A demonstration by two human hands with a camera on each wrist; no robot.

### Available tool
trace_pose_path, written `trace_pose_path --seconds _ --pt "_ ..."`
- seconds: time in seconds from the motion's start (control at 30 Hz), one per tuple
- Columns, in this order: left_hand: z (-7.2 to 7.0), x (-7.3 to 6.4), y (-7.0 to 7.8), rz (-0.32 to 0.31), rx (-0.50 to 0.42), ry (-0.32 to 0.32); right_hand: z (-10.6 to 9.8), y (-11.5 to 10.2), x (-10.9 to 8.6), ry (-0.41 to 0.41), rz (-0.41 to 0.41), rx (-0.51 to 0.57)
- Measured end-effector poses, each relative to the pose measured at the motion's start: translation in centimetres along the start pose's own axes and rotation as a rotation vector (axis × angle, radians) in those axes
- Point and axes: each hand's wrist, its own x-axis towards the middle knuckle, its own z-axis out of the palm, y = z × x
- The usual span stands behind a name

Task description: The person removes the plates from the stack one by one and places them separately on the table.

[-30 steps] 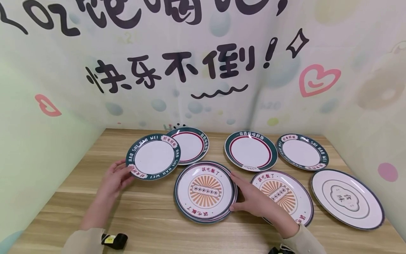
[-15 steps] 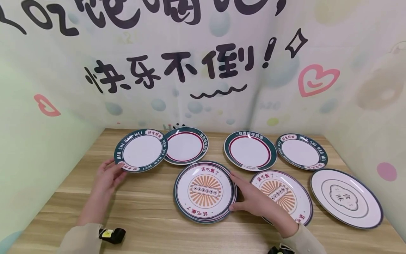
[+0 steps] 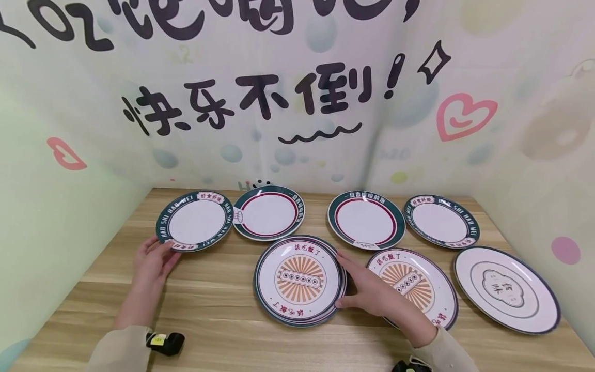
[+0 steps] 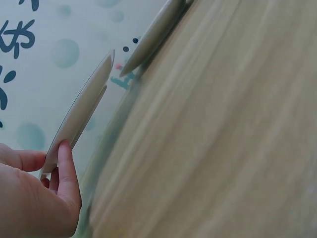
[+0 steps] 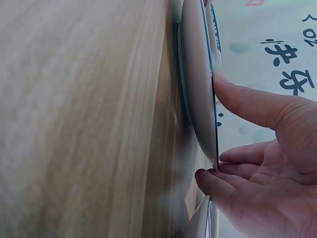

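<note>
At the table's back left, my left hand (image 3: 151, 261) holds the near-left rim of a green-rimmed plate (image 3: 197, 219) with pale lettering. In the left wrist view, my left thumb and fingers pinch that plate (image 4: 81, 111) edge-on, and it looks raised off the wood. My right hand (image 3: 369, 289) touches the right rim of a white plate (image 3: 299, 305) with an orange sunburst, in the middle. Another rim line shows along its right side; whether a second plate lies under it I cannot tell. Spread thumb and fingers rest along this plate's edge (image 5: 199, 84) in the right wrist view.
Green plates with red rings stand behind, one centre left (image 3: 269, 214) and one centre right (image 3: 366, 219). Rightward are a green lettered plate (image 3: 441, 222), another sunburst plate (image 3: 416, 287) partly behind my right forearm, and a large white plate (image 3: 506, 289). A printed cloth (image 3: 279, 165) rises at the back.
My left hand has carried the green lettered plate leftward and back, uncovering the red-ringed plate it overlapped. My right hand has stayed on the sunburst plate's rim.
</note>
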Motion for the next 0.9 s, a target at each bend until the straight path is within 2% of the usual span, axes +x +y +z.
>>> trace_pose_path --seconds 0.17,0.37,0.7,0.9 --pt "-0.2 0.3 0.0 0.018 -0.025 0.057 -0.1 0.0 -0.1 0.005 -0.002 -0.004" --pt "-0.2 0.7 0.2 0.028 -0.042 0.081 -0.2 -0.1 -0.2 0.010 -0.005 -0.007" --pt "0.0 1.3 -0.2 0.060 0.050 0.088 -0.2 -0.1 -0.2 0.007 -0.006 -0.007" --pt "0.0 1.3 -0.4 0.077 0.135 0.054 -0.1 -0.2 -0.1 0.002 -0.005 -0.009"
